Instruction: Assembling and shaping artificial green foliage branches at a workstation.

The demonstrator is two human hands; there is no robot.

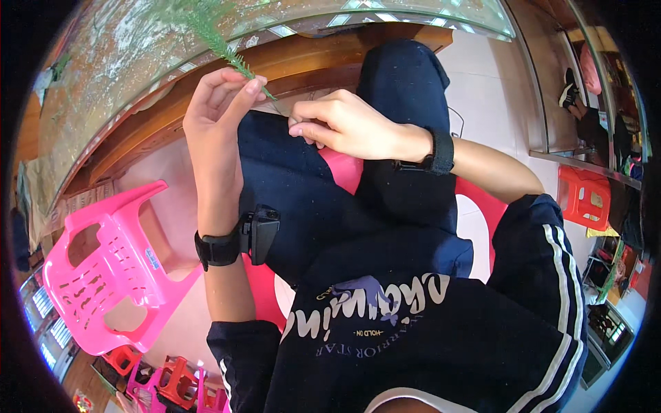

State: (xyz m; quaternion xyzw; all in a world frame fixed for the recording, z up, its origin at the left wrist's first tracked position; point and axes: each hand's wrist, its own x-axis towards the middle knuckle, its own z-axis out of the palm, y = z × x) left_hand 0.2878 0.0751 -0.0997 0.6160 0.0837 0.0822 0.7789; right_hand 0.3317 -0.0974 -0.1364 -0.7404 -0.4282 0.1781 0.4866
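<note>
My left hand (217, 124) is raised in front of me, its fingertips pinched on the stem of a green feathery sprig (213, 38) that reaches up and left over the glass-topped table (124, 55). My right hand (341, 124) is close beside it, fingers curled and pinched on what seems a thin thread or wire; I cannot make it out clearly. Both hands hover above my lap in dark blue trousers (310, 193). Each wrist wears a black band, and the left band carries a small black device (260, 234).
A pink plastic chair (103, 268) stands at my left. I sit on a red-pink seat (482, 206). Small red and pink stools (172, 382) are at the lower left, a red stool (584, 196) at the right. Another person's foot (570, 93) shows at the upper right.
</note>
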